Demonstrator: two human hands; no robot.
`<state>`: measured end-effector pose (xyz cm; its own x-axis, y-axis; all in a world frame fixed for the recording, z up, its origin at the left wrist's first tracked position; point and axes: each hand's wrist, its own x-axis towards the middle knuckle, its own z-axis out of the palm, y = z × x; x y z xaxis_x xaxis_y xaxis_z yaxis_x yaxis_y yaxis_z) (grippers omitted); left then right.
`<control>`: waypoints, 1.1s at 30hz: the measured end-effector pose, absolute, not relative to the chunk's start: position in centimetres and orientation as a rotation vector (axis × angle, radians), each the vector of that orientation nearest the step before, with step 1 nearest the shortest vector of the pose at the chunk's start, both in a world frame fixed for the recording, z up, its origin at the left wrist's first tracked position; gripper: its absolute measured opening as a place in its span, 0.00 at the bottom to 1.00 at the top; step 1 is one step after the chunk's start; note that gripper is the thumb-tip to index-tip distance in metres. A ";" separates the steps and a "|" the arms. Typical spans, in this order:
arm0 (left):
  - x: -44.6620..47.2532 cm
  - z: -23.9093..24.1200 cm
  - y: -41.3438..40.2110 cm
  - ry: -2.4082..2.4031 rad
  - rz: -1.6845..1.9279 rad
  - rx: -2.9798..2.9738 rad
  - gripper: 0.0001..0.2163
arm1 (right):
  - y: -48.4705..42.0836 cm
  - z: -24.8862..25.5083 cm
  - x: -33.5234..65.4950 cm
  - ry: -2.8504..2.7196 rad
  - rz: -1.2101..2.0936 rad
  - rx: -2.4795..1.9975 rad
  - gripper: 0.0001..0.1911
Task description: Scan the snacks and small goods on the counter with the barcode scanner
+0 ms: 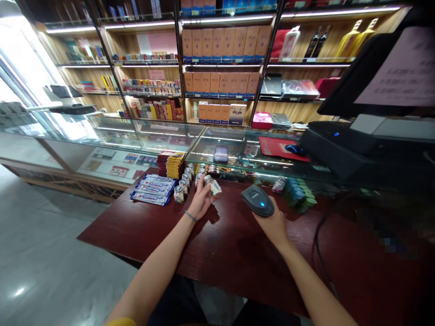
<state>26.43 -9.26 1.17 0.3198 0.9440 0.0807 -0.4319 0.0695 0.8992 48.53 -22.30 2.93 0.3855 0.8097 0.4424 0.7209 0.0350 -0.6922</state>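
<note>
On the far left of my bench (210, 258) I see capped jars (179, 195) grouped beside blue packets (152, 190); their pale contents are too small to identify. My left hand (201, 199), half curled, pinches a tilted jar (215, 186) above the bench's middle. My right hand (274, 225) is wrapped round a blue-lit scanner (256, 199) to its right.

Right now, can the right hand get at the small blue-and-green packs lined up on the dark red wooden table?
Probably within reach: the right hand is close to the packs, with nothing seen standing between. Grasping looks doubtful, though: it holds the black handheld scanner.
</note>
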 end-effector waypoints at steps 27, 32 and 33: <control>26.3 0.3 -8.9 0.524 1.038 0.948 0.25 | -23.0 3.4 48.9 -2.050 -0.210 -1.684 0.20; 26.9 0.7 -9.7 0.549 1.042 1.004 0.31 | -23.0 3.8 49.4 -1.955 -0.192 -1.712 0.17; 27.2 0.8 -9.8 0.560 1.048 1.018 0.32 | -23.0 3.9 49.6 -1.928 -0.181 -1.723 0.16</control>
